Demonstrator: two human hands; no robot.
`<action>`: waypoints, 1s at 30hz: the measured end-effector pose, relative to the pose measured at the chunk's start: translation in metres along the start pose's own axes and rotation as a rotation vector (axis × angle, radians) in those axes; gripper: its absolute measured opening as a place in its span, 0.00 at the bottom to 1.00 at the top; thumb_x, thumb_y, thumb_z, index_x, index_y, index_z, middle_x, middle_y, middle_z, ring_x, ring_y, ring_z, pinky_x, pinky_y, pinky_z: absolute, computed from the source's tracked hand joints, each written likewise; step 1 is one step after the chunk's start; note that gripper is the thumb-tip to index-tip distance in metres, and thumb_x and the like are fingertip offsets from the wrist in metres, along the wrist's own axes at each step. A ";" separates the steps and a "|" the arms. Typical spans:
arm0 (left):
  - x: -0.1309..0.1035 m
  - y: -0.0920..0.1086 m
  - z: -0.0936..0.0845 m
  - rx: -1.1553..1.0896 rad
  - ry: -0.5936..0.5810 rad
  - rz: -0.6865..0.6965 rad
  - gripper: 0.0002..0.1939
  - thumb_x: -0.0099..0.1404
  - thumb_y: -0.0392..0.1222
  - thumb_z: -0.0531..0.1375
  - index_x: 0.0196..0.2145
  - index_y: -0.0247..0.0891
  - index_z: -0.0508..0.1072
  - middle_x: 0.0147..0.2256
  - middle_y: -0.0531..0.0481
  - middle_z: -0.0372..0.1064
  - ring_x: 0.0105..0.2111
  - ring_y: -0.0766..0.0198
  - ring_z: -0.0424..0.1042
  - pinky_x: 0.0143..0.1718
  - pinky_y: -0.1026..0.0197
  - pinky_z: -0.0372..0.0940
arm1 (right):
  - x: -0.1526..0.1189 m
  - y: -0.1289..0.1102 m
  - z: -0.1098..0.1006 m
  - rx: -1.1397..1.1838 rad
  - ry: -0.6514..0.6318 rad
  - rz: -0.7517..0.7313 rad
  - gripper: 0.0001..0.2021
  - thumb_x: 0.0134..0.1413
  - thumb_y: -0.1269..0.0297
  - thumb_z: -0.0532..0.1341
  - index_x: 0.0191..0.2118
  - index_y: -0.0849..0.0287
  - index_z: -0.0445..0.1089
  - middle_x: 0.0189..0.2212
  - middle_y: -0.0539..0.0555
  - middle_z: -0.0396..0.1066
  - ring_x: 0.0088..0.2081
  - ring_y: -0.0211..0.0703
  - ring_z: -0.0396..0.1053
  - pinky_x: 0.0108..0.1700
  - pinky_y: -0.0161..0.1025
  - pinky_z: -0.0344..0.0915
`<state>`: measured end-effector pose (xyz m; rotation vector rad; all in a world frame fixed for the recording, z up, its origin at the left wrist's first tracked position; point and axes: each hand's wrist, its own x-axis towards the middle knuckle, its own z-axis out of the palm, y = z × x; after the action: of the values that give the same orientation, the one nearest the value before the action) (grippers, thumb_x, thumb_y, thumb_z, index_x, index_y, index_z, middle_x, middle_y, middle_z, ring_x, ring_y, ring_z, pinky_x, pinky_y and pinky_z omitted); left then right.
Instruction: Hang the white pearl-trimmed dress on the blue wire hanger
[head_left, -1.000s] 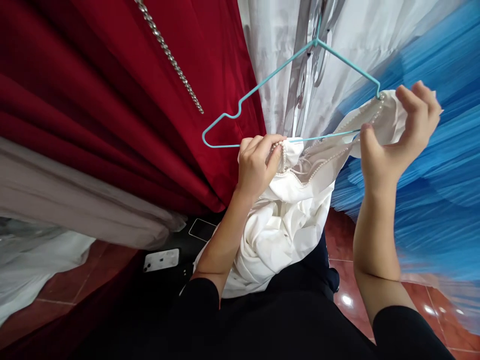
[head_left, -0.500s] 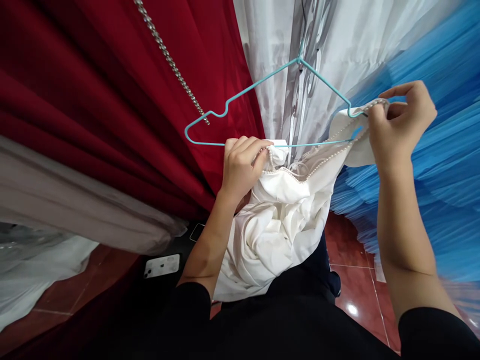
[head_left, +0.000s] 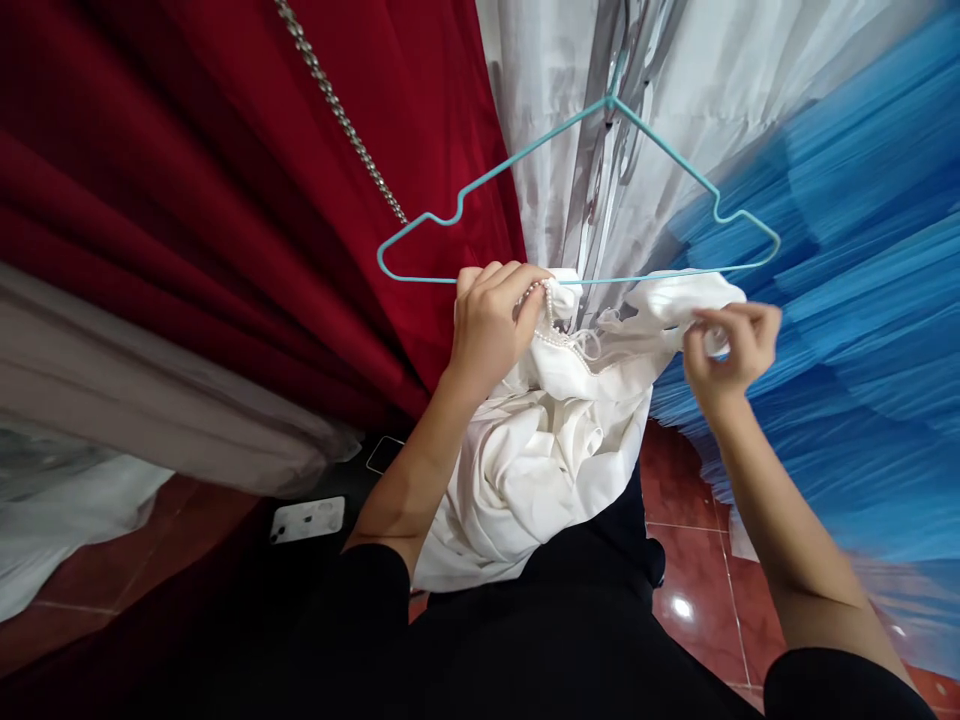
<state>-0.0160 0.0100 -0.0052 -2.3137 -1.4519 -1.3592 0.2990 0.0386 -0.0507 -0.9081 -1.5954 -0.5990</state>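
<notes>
A light blue hanger (head_left: 540, 145) hangs in front of me, both of its shoulder ends bare. My left hand (head_left: 495, 320) is closed on the pearl-trimmed edge of a white dress (head_left: 532, 460), its fingers against the hanger's bottom bar. Below the bar's right part, my right hand (head_left: 731, 350) pinches the dress's other side, thumb and fingertips together at the white cloth. The bulk of the dress hangs in folds between my forearms, down to my lap.
Red cloth (head_left: 300, 180) with a beaded chain (head_left: 341, 115) hangs at the left. Blue tulle (head_left: 847, 370) fills the right, white curtains (head_left: 697, 110) the back. A white phone (head_left: 307, 519) lies on a dark surface at lower left.
My right hand has moved down and left with the dress edge, which has come off the hanger's right end. My left hand has kept its grip, shifting slightly.
</notes>
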 end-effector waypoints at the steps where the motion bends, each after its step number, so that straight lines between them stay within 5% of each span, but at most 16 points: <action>1: 0.000 0.001 -0.001 0.001 0.007 -0.001 0.06 0.77 0.37 0.58 0.43 0.42 0.77 0.41 0.51 0.80 0.41 0.56 0.74 0.49 0.53 0.57 | -0.002 -0.012 0.001 0.044 0.005 -0.103 0.10 0.56 0.69 0.62 0.42 0.53 0.78 0.33 0.52 0.71 0.36 0.42 0.73 0.40 0.43 0.70; 5: -0.002 0.007 -0.003 -0.032 0.020 0.004 0.06 0.76 0.36 0.60 0.44 0.42 0.78 0.40 0.53 0.80 0.40 0.58 0.74 0.48 0.54 0.56 | 0.012 -0.055 0.018 0.174 0.037 -0.169 0.17 0.57 0.69 0.63 0.52 0.50 0.72 0.34 0.49 0.76 0.46 0.47 0.77 0.50 0.48 0.72; 8: -0.002 0.009 -0.002 -0.066 0.012 0.002 0.07 0.77 0.37 0.59 0.45 0.42 0.78 0.42 0.52 0.81 0.41 0.58 0.75 0.49 0.53 0.57 | 0.028 -0.080 0.038 0.224 -0.111 -0.065 0.15 0.63 0.67 0.59 0.54 0.50 0.71 0.44 0.50 0.79 0.55 0.48 0.76 0.60 0.52 0.67; 13: -0.005 0.005 0.008 -0.061 0.060 0.038 0.09 0.78 0.39 0.59 0.47 0.44 0.80 0.44 0.51 0.82 0.44 0.57 0.77 0.52 0.51 0.61 | 0.032 -0.094 0.059 0.262 -0.208 0.078 0.08 0.69 0.64 0.58 0.47 0.52 0.75 0.38 0.45 0.80 0.38 0.38 0.74 0.53 0.46 0.65; 16: -0.018 0.000 0.017 -0.160 0.252 0.153 0.11 0.78 0.42 0.58 0.48 0.45 0.82 0.53 0.46 0.79 0.53 0.55 0.77 0.56 0.50 0.67 | 0.031 -0.089 0.053 0.254 -0.212 0.107 0.08 0.69 0.63 0.59 0.45 0.52 0.76 0.37 0.45 0.79 0.39 0.39 0.74 0.54 0.46 0.65; 19: -0.041 -0.005 0.025 -0.262 0.482 0.186 0.10 0.75 0.43 0.63 0.48 0.46 0.84 0.47 0.46 0.77 0.46 0.58 0.78 0.49 0.56 0.72 | 0.033 -0.085 0.042 0.259 -0.298 0.068 0.08 0.69 0.64 0.58 0.45 0.51 0.75 0.39 0.46 0.80 0.41 0.41 0.74 0.56 0.48 0.66; 22: -0.065 -0.016 0.028 -0.320 0.479 0.012 0.10 0.72 0.39 0.64 0.47 0.42 0.84 0.37 0.48 0.77 0.37 0.63 0.77 0.40 0.62 0.71 | 0.035 -0.083 0.037 0.280 -0.341 0.024 0.09 0.69 0.67 0.57 0.46 0.50 0.74 0.44 0.45 0.81 0.44 0.42 0.75 0.56 0.49 0.66; 25: -0.075 -0.038 0.024 -0.372 0.483 -0.326 0.09 0.68 0.36 0.62 0.43 0.36 0.82 0.37 0.47 0.79 0.37 0.63 0.78 0.40 0.63 0.71 | 0.034 -0.081 0.037 0.306 -0.317 0.010 0.11 0.69 0.70 0.56 0.47 0.48 0.74 0.44 0.43 0.81 0.44 0.41 0.76 0.55 0.49 0.66; 27: -0.069 -0.058 0.015 -0.403 0.585 -0.509 0.07 0.63 0.33 0.62 0.39 0.33 0.79 0.35 0.49 0.78 0.35 0.64 0.77 0.40 0.63 0.71 | 0.034 -0.079 0.037 0.310 -0.310 0.013 0.12 0.69 0.71 0.55 0.47 0.48 0.74 0.44 0.43 0.81 0.43 0.40 0.76 0.54 0.49 0.66; 30: -0.045 -0.085 -0.010 -0.464 0.825 -0.579 0.09 0.55 0.26 0.58 0.34 0.31 0.74 0.30 0.52 0.73 0.31 0.67 0.73 0.37 0.65 0.69 | 0.033 -0.078 0.037 0.304 -0.313 0.023 0.13 0.68 0.72 0.55 0.46 0.49 0.74 0.43 0.43 0.81 0.43 0.41 0.75 0.54 0.49 0.66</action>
<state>-0.0939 0.0208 -0.0617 -1.1444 -1.6273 -2.5959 0.2124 0.0308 -0.0191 -0.8163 -1.8910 -0.1920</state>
